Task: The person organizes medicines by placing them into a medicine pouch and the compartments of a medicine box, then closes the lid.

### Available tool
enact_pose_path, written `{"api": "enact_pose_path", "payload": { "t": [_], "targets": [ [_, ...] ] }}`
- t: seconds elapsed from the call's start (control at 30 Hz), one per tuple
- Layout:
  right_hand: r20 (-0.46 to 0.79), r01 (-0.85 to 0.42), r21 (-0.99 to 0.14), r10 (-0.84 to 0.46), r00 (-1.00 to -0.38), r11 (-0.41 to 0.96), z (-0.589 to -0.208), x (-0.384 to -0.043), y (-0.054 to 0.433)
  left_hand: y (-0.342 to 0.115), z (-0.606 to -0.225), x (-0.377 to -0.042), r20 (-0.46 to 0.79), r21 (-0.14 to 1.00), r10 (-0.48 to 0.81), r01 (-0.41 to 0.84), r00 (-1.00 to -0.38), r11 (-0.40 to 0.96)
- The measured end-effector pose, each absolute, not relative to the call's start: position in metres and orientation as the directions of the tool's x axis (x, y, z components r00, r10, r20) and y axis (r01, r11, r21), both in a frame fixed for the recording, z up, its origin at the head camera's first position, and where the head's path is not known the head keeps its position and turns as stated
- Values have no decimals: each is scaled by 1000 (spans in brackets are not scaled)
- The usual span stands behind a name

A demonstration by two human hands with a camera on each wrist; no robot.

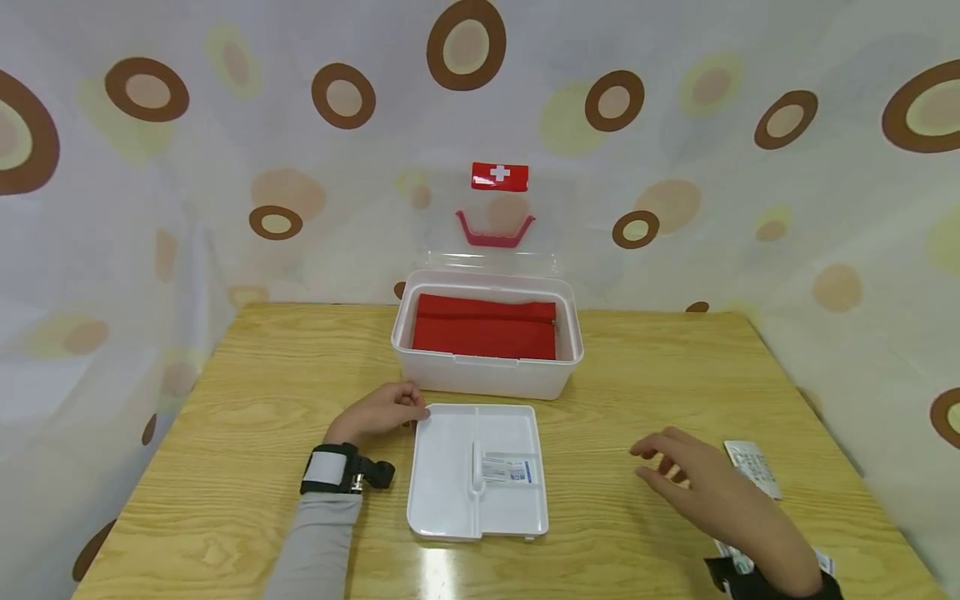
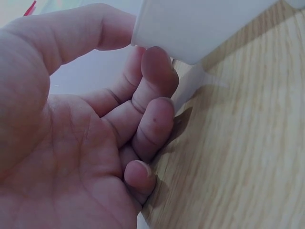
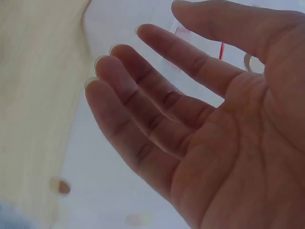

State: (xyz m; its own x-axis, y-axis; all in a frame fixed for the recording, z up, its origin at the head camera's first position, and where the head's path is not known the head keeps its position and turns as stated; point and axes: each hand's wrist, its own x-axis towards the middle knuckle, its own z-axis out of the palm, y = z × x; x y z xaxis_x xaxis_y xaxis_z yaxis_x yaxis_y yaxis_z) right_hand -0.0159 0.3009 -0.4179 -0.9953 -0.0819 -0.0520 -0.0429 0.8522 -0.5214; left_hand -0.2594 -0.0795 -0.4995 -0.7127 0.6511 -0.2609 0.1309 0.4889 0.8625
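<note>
On the worktop (image 1: 622,367), before the box (image 1: 480,379), the tray (image 1: 442,479) is pinched at its far-left corner by the fingers (image 2: 155,124) of the nearer left hand (image 1: 375,412), the right hand (image 1: 708,483) is held well apart rightward, fingers loosely bent and empty, and the packet (image 1: 507,470) is set crosswise inside.

This is a booth, with patterned sheeting (image 1: 480,125) around a wood-grain table (image 1: 637,375).

One wide view, two close ones

The head camera looks forward and down across the table (image 1: 300,358) from its near side. The left wrist camera, close up, faces the left hand (image 1: 380,408) and white tray (image 1: 442,467); the right, equally near, looks past the right hand (image 1: 701,479) at the patterned backdrop (image 1: 405,167). The head view shares all these.
</note>
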Motion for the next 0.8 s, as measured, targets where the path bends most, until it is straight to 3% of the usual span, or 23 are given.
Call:
{"api": "enact_pose_path", "payload": {
  "t": [0.1,0.23,0.47,0.8],
  "targets": [
    [-76,29,-508,-11,-997,861,-424,7,327,-79,-501,-259,-261,866,649,123,-715,485],
    [-125,178,-400,139,-982,899,-429,26,359,-79,-501,-259,-263,864,644,122,-718,489],
    [-292,386,-293,302,-907,875,-445,41,406,-80,-500,-260,-226,872,673,162,-704,462],
    [-324,408,-320,306,-895,855,-466,36,418,-80,-499,-258,-240,871,656,140,-716,472]
  ]
}}
